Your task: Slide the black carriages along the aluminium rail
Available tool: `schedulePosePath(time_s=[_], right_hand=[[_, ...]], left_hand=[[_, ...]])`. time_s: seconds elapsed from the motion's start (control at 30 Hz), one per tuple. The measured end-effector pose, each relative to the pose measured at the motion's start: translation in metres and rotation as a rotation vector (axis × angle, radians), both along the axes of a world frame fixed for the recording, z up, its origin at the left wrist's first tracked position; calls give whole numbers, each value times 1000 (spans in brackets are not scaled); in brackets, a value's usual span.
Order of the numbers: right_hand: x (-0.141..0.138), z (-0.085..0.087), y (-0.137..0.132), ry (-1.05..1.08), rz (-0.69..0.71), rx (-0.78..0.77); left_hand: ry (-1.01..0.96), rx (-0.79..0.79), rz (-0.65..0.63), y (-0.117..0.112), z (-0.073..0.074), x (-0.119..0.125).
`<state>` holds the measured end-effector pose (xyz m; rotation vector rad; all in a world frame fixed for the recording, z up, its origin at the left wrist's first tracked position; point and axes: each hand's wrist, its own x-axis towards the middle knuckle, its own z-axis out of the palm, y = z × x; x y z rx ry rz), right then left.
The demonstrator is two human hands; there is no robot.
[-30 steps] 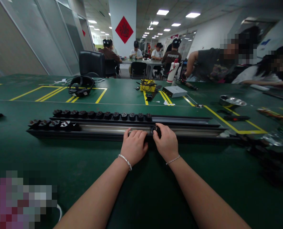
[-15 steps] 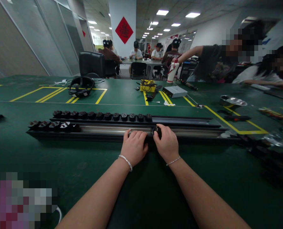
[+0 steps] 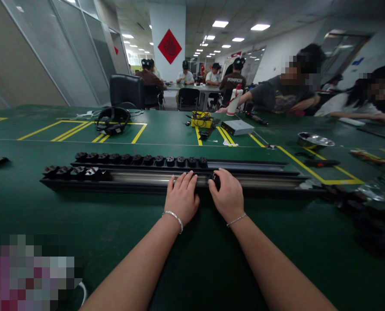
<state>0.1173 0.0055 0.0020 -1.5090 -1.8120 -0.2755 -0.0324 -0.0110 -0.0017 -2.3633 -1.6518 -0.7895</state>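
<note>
On the near rail (image 3: 140,178), a black piece (image 3: 215,181) is seemingly being set, pinched by the right hand (image 3: 228,193), left hand (image 3: 182,198) laid open. Steady alignment seems needed next!

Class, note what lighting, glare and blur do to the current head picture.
Head view: glare streaks run along the near rail; head view: the ceiling lights look washed-out white; head view: dark parts at right smear into shadow; head view: a pixelated patch masks the lower-left corner.
</note>
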Motion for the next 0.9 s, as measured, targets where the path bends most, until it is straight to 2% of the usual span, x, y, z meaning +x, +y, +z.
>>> schedulePosePath(time_s=[0.2, 0.9], right_hand=[[1, -1, 1, -7, -13, -53], [3, -3, 3, 21, -28, -26]], left_hand=[[6, -18, 8, 0, 1, 0], [16, -33, 19, -1, 3, 1]])
